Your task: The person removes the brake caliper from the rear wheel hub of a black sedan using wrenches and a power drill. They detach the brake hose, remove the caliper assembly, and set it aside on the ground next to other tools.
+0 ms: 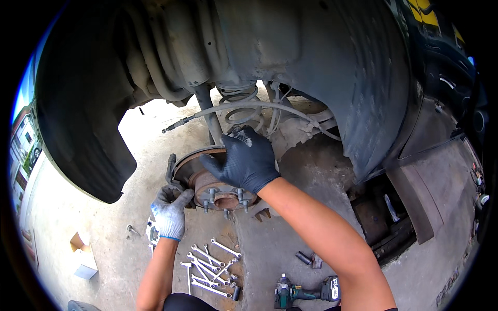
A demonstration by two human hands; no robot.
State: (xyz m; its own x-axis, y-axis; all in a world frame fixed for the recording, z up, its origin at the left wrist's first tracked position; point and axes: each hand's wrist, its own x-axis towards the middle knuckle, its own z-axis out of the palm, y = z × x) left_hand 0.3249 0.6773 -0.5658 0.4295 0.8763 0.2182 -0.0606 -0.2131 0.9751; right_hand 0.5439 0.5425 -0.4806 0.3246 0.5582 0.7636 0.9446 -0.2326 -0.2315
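Observation:
A rusty brake disc (199,165) with a hub and several wheel studs (212,195) sits below the wheel arch in front of me. My right hand (248,158), in a black glove smudged with grey, is at the disc's upper right. Its thumb lies over the disc face while the fingers curl beyond the rim, partly hidden. At the disc's left side, my left hand (170,211), in a pale knit glove, closes its thumb and fingers round the lower end of a dark brake caliper bracket (172,168). What its fingertips touch is hidden.
Behind the disc are a coil spring (244,106) and a loose cable (218,108). Several wrenches (207,267) lie on the concrete, beside a cordless impact wrench (301,294) and a socket (303,257). An open box (83,262) stands left; a bolt (132,229) lies nearby.

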